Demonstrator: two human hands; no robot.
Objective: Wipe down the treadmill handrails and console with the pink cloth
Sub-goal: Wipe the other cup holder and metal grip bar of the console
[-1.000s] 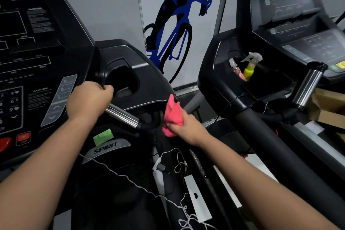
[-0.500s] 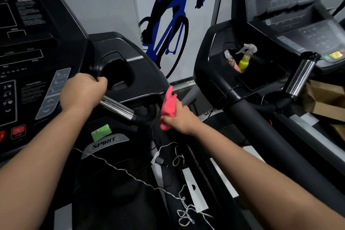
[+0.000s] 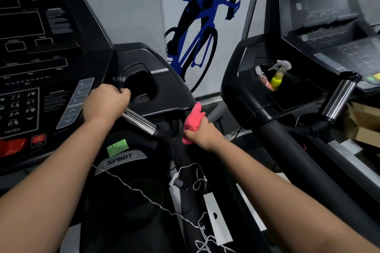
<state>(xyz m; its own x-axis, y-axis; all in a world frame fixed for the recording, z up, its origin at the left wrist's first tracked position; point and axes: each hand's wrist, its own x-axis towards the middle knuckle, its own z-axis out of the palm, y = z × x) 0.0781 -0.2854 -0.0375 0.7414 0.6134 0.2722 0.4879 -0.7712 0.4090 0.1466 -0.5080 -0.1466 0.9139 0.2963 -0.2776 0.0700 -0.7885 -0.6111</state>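
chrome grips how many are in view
2 chrome grips: one on the near treadmill, gripped by the left hand; one on the right-hand treadmill, untouched. Others may be hidden off frame.

console (image 3: 30, 57) cut off at left, neighbouring console (image 3: 329, 16) text blurred

The console (image 3: 41, 57) stands at left. The cup recess (image 3: 141, 88) lies to its right, and the grip bar (image 3: 139, 122) runs below the recess, slanting down to the right. The left hand (image 3: 104, 102) grips the upper end of the bar. The right hand (image 3: 201, 133) holds the cloth (image 3: 192, 123) just beside the lower end. A second treadmill (image 3: 329, 26) stands at right, with a spray bottle (image 3: 278, 77) in its console pocket. A wall graphic (image 3: 197, 37) lies behind, between the two machines. A cord (image 3: 144, 195) lies below the forearms.
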